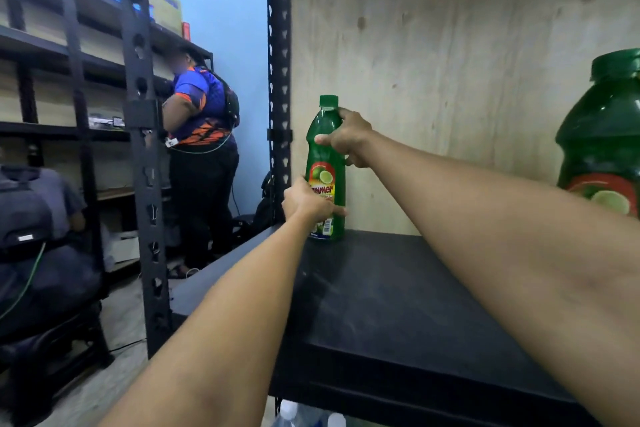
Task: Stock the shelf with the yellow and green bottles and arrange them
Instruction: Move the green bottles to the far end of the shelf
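Observation:
A green bottle (325,163) with a green cap and a red and yellow lime label stands upright at the back left corner of the black shelf (398,295). My right hand (348,137) grips its shoulder just below the cap. My left hand (306,201) holds its lower body at the label. A second green bottle (604,135) with the same label stands close to the camera at the right edge, partly cut off. No yellow bottle is in view.
A plywood back panel (450,62) closes the shelf behind the bottles. Black perforated uprights (278,80) frame its left side. Another person (204,149) stands at the left shelving, and a backpack (24,215) sits lower left. Clear bottle caps (287,409) show below the shelf.

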A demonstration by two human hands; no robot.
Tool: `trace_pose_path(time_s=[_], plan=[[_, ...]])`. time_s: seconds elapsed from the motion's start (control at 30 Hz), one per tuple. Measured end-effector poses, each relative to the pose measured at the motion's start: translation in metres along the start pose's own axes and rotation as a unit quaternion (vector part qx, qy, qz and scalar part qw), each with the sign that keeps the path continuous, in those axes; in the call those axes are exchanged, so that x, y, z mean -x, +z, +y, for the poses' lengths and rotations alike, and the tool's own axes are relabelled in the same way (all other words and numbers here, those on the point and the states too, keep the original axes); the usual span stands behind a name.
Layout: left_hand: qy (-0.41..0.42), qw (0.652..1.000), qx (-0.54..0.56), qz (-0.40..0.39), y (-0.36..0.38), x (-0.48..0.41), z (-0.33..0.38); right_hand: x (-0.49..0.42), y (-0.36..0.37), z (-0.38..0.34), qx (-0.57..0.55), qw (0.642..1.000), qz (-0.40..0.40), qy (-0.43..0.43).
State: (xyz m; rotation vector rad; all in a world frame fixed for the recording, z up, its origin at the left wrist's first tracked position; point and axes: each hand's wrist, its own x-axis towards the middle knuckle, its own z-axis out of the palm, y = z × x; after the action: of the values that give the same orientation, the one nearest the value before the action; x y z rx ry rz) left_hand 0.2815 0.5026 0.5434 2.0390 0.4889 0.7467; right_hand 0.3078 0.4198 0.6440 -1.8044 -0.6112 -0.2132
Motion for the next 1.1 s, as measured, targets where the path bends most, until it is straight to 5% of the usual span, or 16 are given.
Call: trace_pose_path(time_s=[0.27,0.47,0.6,0.7,0.8,0.97,1.1], plan=[[0.009,1.0,-0.008,0.013,0.003,0.002,-0.009,-0.003,0.008,-0.001,-0.069,0.995,-0.033,0.062],[-0.081,0.992,0.081,-0.062,-0.013,0.032,0.004,0.044,-0.026,-0.029,0.071,0.983,-0.111,0.124],[0.068,0.99,0.116,0.029,-0.028,0.1,0.024,0.112,-0.11,-0.072,0.156,0.985,-0.064,0.026],[0.076,0.959,0.24,-0.128,-0.028,0.162,0.039,0.156,-0.165,-0.094,0.246,0.968,0.038,-0.037],[0.031,0.931,0.251,-0.263,-0.001,0.205,0.054,0.175,-0.206,-0.097,0.372,0.911,0.16,-0.074],[0.048,0.943,0.161,-0.287,0.05,0.245,0.092,0.192,-0.236,-0.088,0.463,0.868,0.172,0.062],[0.083,0.95,0.096,-0.286,0.075,0.262,0.11,0.198,-0.239,-0.069,0.424,0.881,0.154,0.143]])
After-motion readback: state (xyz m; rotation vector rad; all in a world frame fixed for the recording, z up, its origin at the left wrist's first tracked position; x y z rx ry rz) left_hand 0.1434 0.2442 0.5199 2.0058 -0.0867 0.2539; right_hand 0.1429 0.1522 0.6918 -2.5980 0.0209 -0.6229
